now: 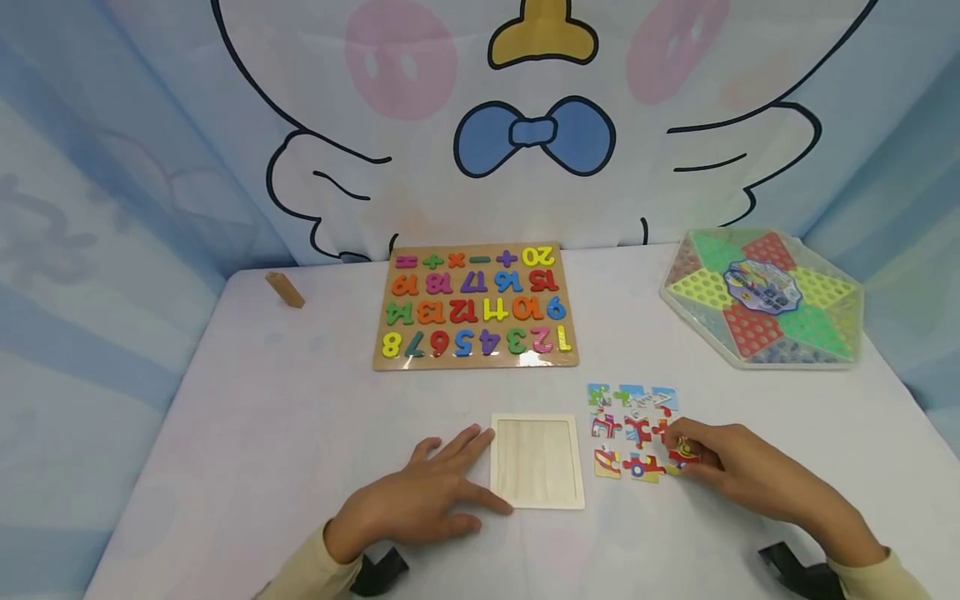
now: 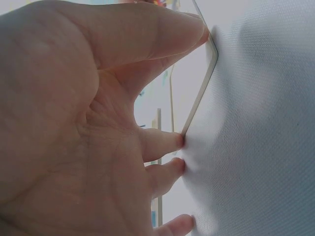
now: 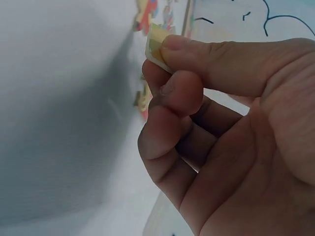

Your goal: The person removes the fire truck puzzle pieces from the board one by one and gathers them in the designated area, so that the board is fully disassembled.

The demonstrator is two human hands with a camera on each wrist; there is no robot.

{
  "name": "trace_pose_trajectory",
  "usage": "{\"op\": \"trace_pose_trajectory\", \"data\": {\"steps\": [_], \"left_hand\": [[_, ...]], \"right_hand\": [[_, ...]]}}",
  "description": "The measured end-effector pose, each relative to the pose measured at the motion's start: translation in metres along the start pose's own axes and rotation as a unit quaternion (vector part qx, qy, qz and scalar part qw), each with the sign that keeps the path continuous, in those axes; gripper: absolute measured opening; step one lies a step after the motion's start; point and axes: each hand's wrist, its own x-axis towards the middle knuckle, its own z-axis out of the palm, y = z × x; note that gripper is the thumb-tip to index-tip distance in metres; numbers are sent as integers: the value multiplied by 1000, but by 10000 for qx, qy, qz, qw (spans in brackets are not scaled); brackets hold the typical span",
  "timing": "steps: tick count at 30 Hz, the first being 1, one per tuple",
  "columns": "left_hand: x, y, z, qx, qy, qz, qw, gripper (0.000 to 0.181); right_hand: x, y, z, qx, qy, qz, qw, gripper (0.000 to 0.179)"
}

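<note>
My right hand point(image 1: 738, 467) pinches a jigsaw puzzle piece point(image 3: 155, 43) between thumb and fingertips; its visible part is yellow and green, with a pale edge. This hand is over the right side of a group of puzzle pieces point(image 1: 639, 433) laid in rows, printed in red, blue, green and yellow, and it partly covers the group. My left hand point(image 1: 431, 492) lies with fingers spread at the left side of a square wooden puzzle tray point(image 1: 537, 462). Its thumb and some fingertips touch the tray's edge, also in the left wrist view. Bare wood shows inside the tray's raised rim.
Behind the tray lies a number board point(image 1: 382, 333) with colourful numerals and signs. A hexagonal board-game box point(image 1: 765, 287) is at the back right, and a small wooden block point(image 1: 285, 289) at the back left. A printed curtain point(image 1: 532, 208) hangs behind the white table.
</note>
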Motion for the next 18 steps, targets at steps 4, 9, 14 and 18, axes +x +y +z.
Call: {"op": "trace_pose_trajectory", "data": {"steps": [4,9,14,18], "left_hand": [[1,-1,0,-22,6,9,10000,35],[0,-2,0,-28,15,15,10000,35],[0,-2,0,-56,1,-6,10000,35],[1,-1,0,-32,-18,9,10000,35]], "right_hand": [[-5,6,5,30,34,-102,9999,23],[-6,8,10,-189,289,17,9994,28],[-7,7,16,-520,656,28,9965,32],[-8,5,20,-769,838,29,9935,33]]}}
